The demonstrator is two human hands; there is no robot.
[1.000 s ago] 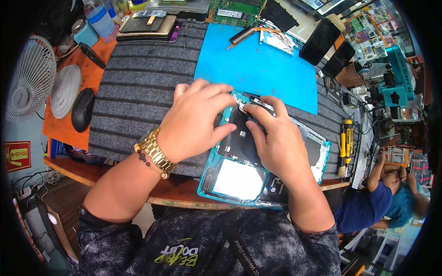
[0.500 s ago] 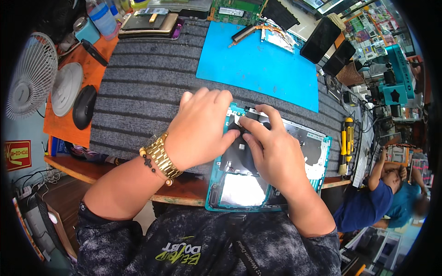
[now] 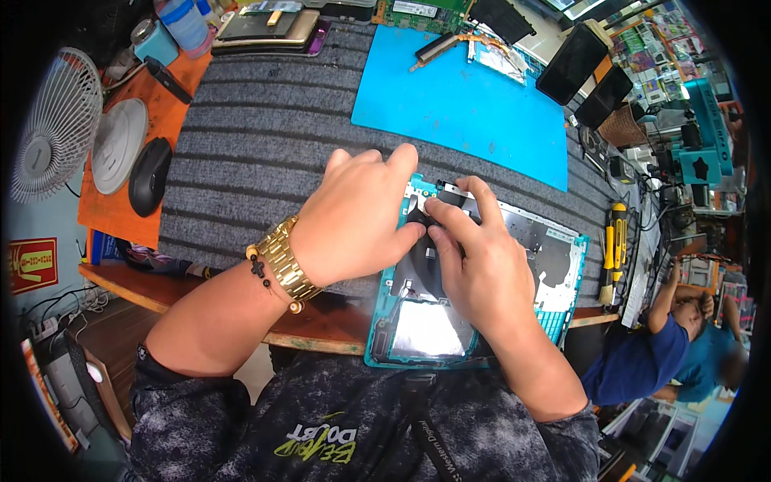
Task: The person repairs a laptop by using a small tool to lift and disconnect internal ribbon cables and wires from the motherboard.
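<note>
A teal laptop case (image 3: 466, 361), stripped to its inner side, lies tilted at the table's front edge and against my shirt. My left hand (image 3: 361, 213) is closed around its far left corner, thumb on the inner side. My right hand (image 3: 490, 253) reaches over the case, thumb and index finger bent together at a thin black film (image 3: 426, 269) near that corner. The middle finger rests by the far edge. The film bulges up between the two thumbs; its exact grip is partly hidden. A shiny silver plate (image 3: 430, 329) shows in the near part.
A blue mat (image 3: 458, 104) lies beyond the case, with a copper heat pipe (image 3: 438, 50) on it. Yellow-handled screwdrivers (image 3: 615, 237) and a brush lie right. At left are a black mouse (image 3: 149, 177) and white fan (image 3: 56, 132). Two people (image 3: 642, 361) are at far right.
The black film now bulges up near my fingers, where it lay flatter. My hands and the case have shifted only slightly; the whole view has moved a little.
</note>
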